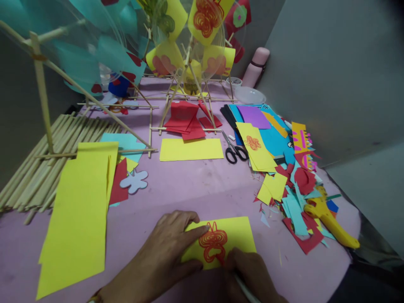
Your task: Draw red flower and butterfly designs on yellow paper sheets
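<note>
A yellow sheet of paper [241, 229] lies on the table near me, with a red butterfly drawn on it in looping lines [213, 242]. Over its left edge rests my left hand [172, 246], fingers stretched out flat and the index fingertip close to the drawn antennae. My right hand [248, 269] is closed around a marker [244, 288], pale along its barrel. The marker's red tip meets the paper at the lower right of the butterfly. Part of the sheet's lower edge is hidden by my right hand.
Yellow sheets [77, 214] and wooden sticks [38, 164] lie left. Scissors [233, 151] and a yellow strip [191, 150] are ahead. Paper scraps [296, 210] and a yellow glue gun [334, 225] lie right. Stick frames [187, 54] with paper pinwheels stand behind, beside a pink bottle [256, 67].
</note>
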Demonstrator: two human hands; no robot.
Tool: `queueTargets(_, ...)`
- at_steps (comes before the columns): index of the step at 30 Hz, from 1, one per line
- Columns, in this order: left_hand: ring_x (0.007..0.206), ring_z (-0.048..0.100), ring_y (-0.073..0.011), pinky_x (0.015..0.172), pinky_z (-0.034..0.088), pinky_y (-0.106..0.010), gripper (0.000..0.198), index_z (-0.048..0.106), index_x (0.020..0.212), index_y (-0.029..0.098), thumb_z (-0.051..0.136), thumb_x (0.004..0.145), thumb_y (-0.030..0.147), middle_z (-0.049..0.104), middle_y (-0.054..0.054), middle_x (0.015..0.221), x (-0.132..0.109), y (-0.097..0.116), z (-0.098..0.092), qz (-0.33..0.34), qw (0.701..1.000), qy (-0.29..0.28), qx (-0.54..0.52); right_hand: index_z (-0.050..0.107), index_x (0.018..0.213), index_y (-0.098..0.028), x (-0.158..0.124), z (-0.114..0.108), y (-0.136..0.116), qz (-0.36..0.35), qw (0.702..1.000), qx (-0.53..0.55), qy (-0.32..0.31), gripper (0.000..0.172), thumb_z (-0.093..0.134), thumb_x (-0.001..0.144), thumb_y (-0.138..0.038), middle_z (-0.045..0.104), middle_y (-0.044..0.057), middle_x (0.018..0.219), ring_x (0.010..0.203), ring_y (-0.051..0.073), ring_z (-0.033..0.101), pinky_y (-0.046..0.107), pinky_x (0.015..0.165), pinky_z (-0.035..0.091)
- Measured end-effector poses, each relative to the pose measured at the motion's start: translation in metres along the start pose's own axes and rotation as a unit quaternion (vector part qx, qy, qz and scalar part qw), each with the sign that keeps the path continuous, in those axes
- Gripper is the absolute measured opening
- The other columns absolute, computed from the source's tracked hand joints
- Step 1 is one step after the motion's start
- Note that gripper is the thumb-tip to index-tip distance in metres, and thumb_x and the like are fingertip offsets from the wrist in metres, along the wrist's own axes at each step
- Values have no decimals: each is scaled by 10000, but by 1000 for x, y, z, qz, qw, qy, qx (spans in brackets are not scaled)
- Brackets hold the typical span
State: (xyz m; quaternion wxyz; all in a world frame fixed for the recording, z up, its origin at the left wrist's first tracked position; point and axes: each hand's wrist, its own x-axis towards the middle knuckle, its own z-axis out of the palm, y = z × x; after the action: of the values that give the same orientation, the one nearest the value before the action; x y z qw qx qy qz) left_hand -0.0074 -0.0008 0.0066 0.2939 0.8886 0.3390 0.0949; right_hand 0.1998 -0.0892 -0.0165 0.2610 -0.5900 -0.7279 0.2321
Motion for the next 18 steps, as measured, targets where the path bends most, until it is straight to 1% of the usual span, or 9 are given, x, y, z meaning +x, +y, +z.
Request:
queueTargets(3, 1075, 455, -253, 885, 362, -411, 714, 420, 1285, 381, 735, 690, 145, 471, -25, 1243, 1, 1, 0, -2, 1000, -4, -5, 395, 590, -227, 0, 1, 1, -1, 1000, 5, -2, 118, 414, 646, -124, 598, -45, 452, 348, 97, 513, 171, 380, 308)
queueTargets(7, 1072, 451, -256, 882, 365, -413, 729, 424, 1279, 385, 746, 671, 145, 470, -24, 1240, -1, 0, 1, -1, 1000, 3, -4, 420, 607, -228, 0, 0, 2, -11, 1000, 7, -11, 103, 419, 640, -132, 603, -44, 463, 358, 103, 527, 175, 388, 318)
queueTargets(12, 1074, 451, -256, 884, 368, -416, 740, 407, 1292, 389, 747, 678, 155, 469, -29, 1246, -1, -2, 2, 8, 1000, 11, -5, 413, 610, -230, 0, 1, 1, -4, 999, 31, -6, 121, 421, 661, -121, 583, -57, 457, 346, 95, 506, 177, 383, 308)
queueTargets(16, 1069, 457, -256, 881, 370, -410, 730, 422, 1285, 382, 745, 674, 150, 476, -28, 1240, 0, -2, 1, 4, 1000, 7, -5, 416, 604, -229, 0, 2, 1, -9, 1000, 22, -3, 99, 411, 644, -138, 580, -54, 456, 339, 95, 493, 186, 380, 302)
queueTargets(18, 1068, 462, -254, 881, 369, -407, 727, 429, 1283, 382, 737, 672, 136, 480, -23, 1239, 0, -1, 1, 2, 1000, 10, -3, 425, 595, -227, 0, 3, 1, -2, 1000, 27, -4, 96, 408, 637, -142, 595, -47, 468, 352, 100, 509, 184, 382, 313)
